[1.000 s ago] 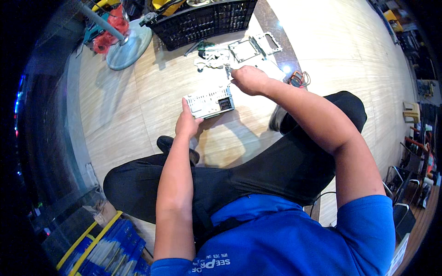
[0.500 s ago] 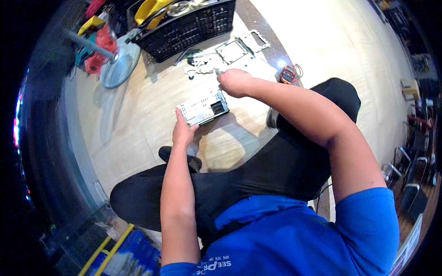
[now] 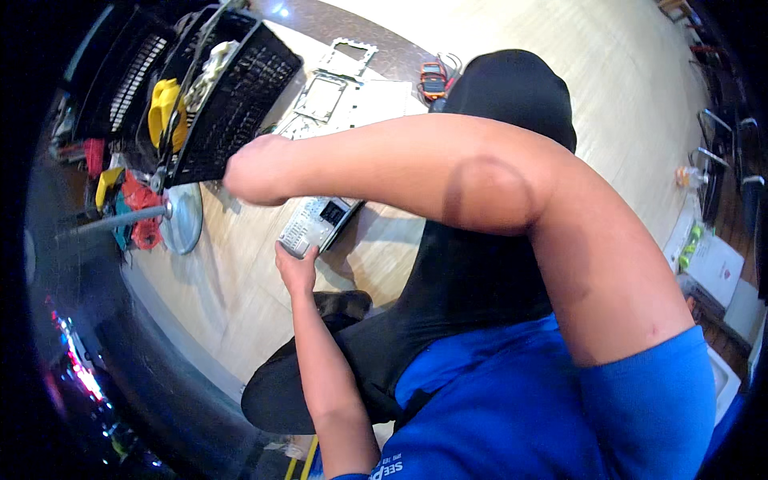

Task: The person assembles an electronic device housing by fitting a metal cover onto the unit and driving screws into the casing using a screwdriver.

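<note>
My left hand grips the near end of a flat, silver metal electronics case, thumb and fingers at its edge. The case has rows of slots and a dark square opening. It lies tilted on the pale floor, its far end partly covered by my right forearm. Beside the black plastic basket, my right hand is raised above the floor. Its fingers are turned away and blurred, so what they hold, if anything, does not show.
Thin metal frames and flat white panels lie beyond my right forearm. An orange-and-black meter with leads sits near my right knee. At the left stand a round-based metal post and red bundles. A yellow container is at the basket.
My right hand has swung left from the loose parts to the basket's side. My left hand still grips the case. The whole view has turned and shifted.
</note>
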Action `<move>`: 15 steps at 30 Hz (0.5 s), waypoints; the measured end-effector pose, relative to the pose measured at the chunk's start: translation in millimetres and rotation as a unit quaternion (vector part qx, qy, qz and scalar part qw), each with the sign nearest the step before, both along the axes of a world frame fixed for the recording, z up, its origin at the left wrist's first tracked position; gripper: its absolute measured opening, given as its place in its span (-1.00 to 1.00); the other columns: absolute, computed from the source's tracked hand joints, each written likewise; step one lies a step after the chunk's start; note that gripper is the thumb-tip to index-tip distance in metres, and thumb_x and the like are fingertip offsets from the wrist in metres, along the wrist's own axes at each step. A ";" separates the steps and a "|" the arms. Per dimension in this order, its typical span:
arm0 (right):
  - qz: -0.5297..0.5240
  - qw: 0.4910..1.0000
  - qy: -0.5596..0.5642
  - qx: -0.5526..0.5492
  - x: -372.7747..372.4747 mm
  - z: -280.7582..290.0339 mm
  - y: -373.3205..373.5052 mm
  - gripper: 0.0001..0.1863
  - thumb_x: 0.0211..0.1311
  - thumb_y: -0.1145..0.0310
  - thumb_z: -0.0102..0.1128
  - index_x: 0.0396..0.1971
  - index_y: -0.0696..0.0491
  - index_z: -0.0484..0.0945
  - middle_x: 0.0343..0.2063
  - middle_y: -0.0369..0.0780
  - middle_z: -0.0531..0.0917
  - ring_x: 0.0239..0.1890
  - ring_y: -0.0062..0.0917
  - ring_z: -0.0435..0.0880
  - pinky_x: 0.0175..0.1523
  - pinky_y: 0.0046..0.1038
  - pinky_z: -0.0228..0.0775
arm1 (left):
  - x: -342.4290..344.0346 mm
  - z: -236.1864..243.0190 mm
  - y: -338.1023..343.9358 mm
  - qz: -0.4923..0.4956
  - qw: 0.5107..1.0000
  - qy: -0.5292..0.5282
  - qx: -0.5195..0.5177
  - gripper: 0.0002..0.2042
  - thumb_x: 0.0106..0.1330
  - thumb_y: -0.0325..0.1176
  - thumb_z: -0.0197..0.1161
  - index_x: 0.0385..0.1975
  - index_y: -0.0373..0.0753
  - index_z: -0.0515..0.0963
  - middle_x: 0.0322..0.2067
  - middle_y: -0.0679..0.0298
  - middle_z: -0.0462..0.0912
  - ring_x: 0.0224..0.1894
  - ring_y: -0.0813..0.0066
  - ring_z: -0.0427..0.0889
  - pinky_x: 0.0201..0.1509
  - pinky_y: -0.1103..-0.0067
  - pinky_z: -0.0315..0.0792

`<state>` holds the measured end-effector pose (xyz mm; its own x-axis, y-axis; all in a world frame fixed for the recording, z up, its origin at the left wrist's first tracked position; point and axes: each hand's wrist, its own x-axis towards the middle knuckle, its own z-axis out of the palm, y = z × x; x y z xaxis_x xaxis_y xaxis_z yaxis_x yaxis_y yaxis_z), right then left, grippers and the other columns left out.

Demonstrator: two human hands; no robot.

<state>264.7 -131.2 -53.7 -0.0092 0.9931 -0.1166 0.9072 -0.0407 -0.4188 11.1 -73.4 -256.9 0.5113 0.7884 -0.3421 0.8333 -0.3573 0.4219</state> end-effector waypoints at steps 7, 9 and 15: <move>0.000 0.994 0.084 0.070 13.7 68.1 -23.0 -0.71 0.02 0.38 0.27 -0.19 -0.05 0.71 -0.18 -0.17 0.72 -0.10 -0.29 0.69 -0.15 -0.22 0.57 | 24.9 -5.4 -3.5 -0.092 0.990 0.021 0.108 -0.14 -0.05 -0.31 0.51 0.28 -0.40 0.20 0.28 -0.18 0.20 0.32 -0.07 0.21 0.39 0.30 0.14; 0.037 0.989 0.043 0.135 19.2 80.3 -33.9 -0.68 0.04 0.32 0.28 -0.14 -0.04 0.70 -0.14 -0.18 0.71 -0.07 -0.30 0.68 -0.12 -0.20 0.56 | 32.7 2.6 -6.5 -0.125 0.988 0.019 0.089 -0.29 0.06 -0.26 0.45 0.24 -0.33 0.33 0.28 -0.10 0.28 0.32 0.01 0.25 0.36 0.33 0.18; 0.010 0.976 0.062 0.209 23.9 110.0 -49.8 -0.64 0.10 0.27 0.24 -0.05 -0.11 0.67 -0.05 -0.24 0.68 0.01 -0.34 0.64 -0.04 -0.19 0.52 | 58.1 36.0 -20.0 -0.194 0.978 -0.067 0.034 -0.64 0.03 -0.23 0.42 -0.24 -0.29 0.55 -0.39 0.05 0.56 -0.32 0.20 0.48 -0.10 0.34 0.38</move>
